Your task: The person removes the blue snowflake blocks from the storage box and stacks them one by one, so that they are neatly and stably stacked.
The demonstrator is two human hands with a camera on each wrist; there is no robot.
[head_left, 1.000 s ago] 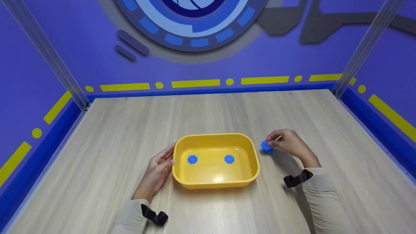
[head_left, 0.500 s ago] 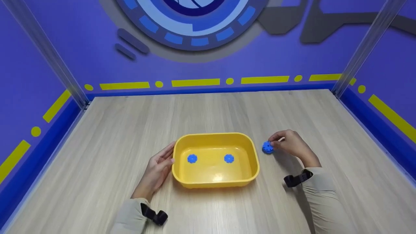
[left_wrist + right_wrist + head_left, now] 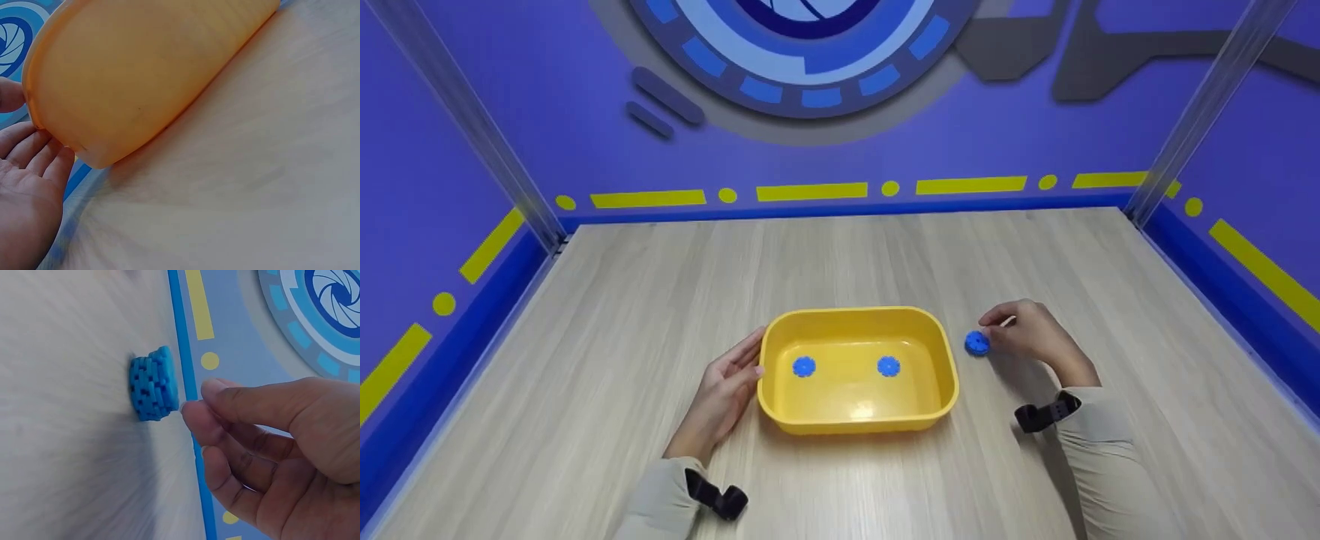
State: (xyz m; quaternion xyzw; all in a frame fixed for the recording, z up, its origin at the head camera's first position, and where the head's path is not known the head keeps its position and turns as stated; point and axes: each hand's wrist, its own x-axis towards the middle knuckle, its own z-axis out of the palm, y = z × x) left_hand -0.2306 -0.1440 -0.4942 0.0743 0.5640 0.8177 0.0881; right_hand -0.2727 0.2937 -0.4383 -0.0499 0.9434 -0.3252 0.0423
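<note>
In the head view a yellow plastic bin [image 3: 857,424] sits mid-table. Two blue notched discs, a left one [image 3: 804,366] and a right one [image 3: 889,366], lie flat on its floor. My left hand [image 3: 723,388] rests against the bin's left end, its fingers nearly straight and the thumb at the rim. Right of the bin stands a short stack of blue notched discs [image 3: 977,343]; the right wrist view shows the stack's [image 3: 152,385] several layers. My right hand [image 3: 1031,334] is beside it, fingers loosely bent, fingertips just off the top disc with nothing between them.
The wooden table [image 3: 675,277] is walled in by blue panels [image 3: 840,161] with yellow markings at the back and sides. Each wrist wears a black strap with a camera, the left camera [image 3: 729,502] and the right camera [image 3: 1027,418].
Earlier my right fingers held a tilted blue disc over the stack. Now it lies level on top and the fingers have let go. My left hand and the bin have stayed put.
</note>
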